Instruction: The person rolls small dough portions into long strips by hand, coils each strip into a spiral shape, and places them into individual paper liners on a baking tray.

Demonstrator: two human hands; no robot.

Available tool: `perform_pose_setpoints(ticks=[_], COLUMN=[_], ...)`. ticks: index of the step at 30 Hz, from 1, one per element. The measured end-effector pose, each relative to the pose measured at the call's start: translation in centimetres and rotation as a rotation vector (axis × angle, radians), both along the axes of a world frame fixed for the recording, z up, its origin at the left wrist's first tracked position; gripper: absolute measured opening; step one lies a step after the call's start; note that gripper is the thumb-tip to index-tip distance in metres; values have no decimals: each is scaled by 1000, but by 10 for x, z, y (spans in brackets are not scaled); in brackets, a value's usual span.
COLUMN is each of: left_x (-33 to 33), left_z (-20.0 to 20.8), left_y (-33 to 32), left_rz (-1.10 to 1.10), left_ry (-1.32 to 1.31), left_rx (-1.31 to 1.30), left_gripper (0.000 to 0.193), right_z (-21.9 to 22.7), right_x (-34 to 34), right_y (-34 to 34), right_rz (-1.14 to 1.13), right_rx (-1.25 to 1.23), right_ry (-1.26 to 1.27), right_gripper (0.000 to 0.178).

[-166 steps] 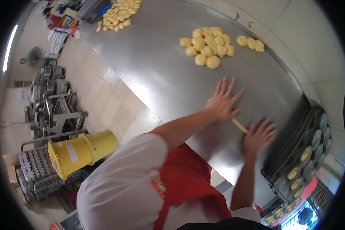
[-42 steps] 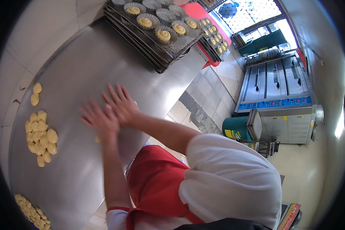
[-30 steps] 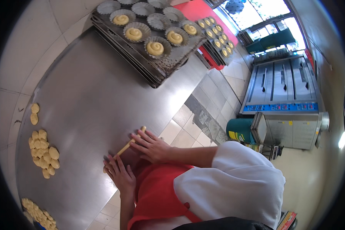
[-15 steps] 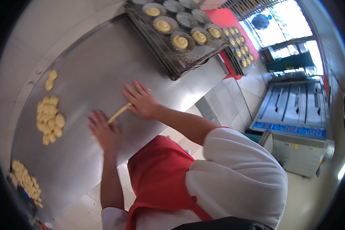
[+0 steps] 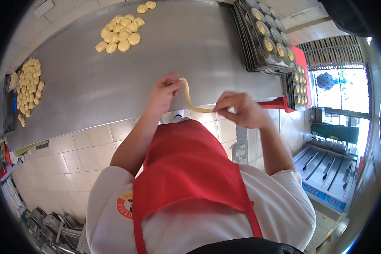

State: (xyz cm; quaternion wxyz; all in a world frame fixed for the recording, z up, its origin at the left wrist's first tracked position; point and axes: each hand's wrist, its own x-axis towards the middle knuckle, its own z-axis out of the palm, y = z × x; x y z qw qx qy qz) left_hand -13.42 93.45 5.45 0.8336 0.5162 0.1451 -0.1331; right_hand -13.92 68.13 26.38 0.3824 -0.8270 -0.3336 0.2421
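Observation:
A thin yellow rope of dough (image 5: pixel 190 101) hangs in a sagging curve between my two hands, lifted off the steel table (image 5: pixel 199 55). My left hand (image 5: pixel 164 94) pinches its upper end near the table's front edge. My right hand (image 5: pixel 238 111) grips the lower end, in front of the table's edge and above my red apron.
A cluster of yellow dough balls (image 5: pixel 119 34) lies at the table's far side, and a larger heap (image 5: pixel 28 86) at its left end. A dark baking tray (image 5: pixel 264 36) with several filled moulds sits at the right. An oven rack (image 5: pixel 326 169) stands lower right.
The dough was being rolled under both palms on the table. Now both hands have lifted the lengthened rope off the surface and hold it by its ends.

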Motion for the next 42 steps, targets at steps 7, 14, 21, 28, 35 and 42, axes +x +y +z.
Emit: perform_pose_setpoints(ticks=[7,14,21,28,35,42], left_x=[-27,-21,19,126,330,438], left_z=[58,84,97,113,139,-52], left_y=[-14,-37,-48,-133,-198,99], left_rz=[-426,-302,-331,-257,-242,-45], left_ry=[-401,-386,-74,-157,-524,-195], left_rx=[-306,-518,-724,-330,478,2085], left_gripper=[29,21,21,26,65,69], right_z=[89,73,2,-51,-45,-59], right_x=[8,0,21,93,293,425], right_y=[-4,7,-20,-63,-249,-375], right_rz=[-197,-408,-737,-1067,-1167,-804], right_rx=[-166,-2,357,803,789,130], right_ry=[-472,-187,273,615,296,316], right_gripper=[21,20,22,46,51,46])
